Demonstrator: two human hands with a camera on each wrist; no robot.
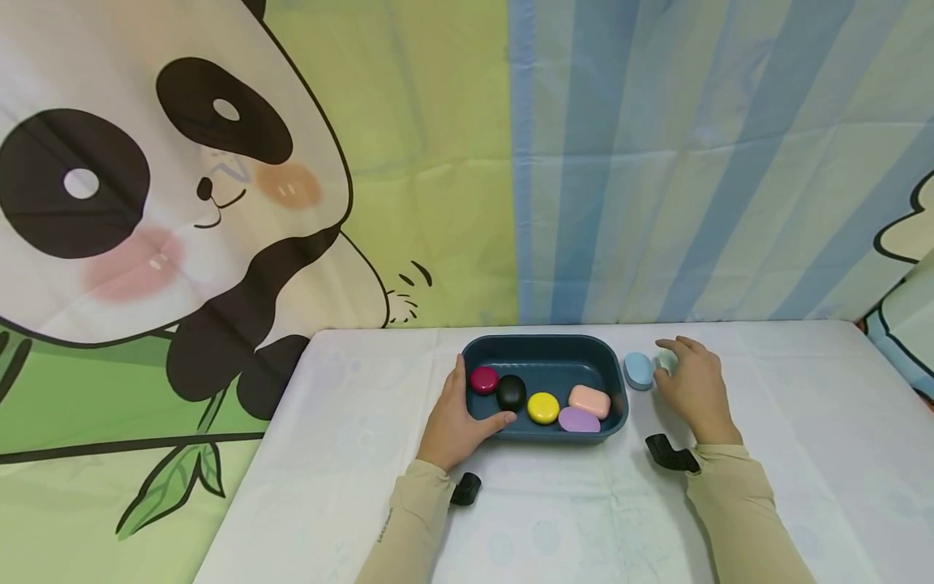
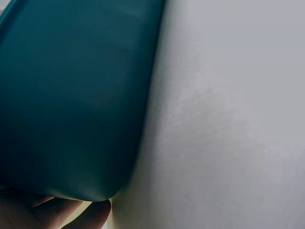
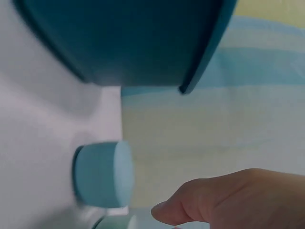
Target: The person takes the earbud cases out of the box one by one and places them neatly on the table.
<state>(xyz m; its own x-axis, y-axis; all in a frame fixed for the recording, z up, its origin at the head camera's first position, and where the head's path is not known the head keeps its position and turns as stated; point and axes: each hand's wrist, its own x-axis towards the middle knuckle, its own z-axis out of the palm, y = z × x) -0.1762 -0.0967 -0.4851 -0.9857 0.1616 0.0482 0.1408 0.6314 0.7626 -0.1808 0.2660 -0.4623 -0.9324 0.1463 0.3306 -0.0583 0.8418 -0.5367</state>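
Observation:
A dark blue plastic tray (image 1: 540, 345) lies on the white-covered table. My left hand (image 1: 456, 422) holds it at the left end, with the thumb along the front rim and the fingers around the left side. Inside it are a crimson round piece (image 1: 484, 380), a black one (image 1: 511, 392), a yellow one (image 1: 543, 408), a pink rounded block (image 1: 589, 401) and a purple half-round piece (image 1: 579, 420). Right of the tray stands a light blue oval piece (image 1: 638, 371). Beside that, a pale green piece (image 1: 665, 361) sits between the spread thumb and fingers of my right hand (image 1: 693, 389).
The tabletop (image 1: 554, 519) meets a hanging cloth (image 1: 657, 203) with a panda print and blue stripes along its back edge. Black camera mounts (image 1: 671, 454) stick out at both wrists, just above the cloth-covered table.

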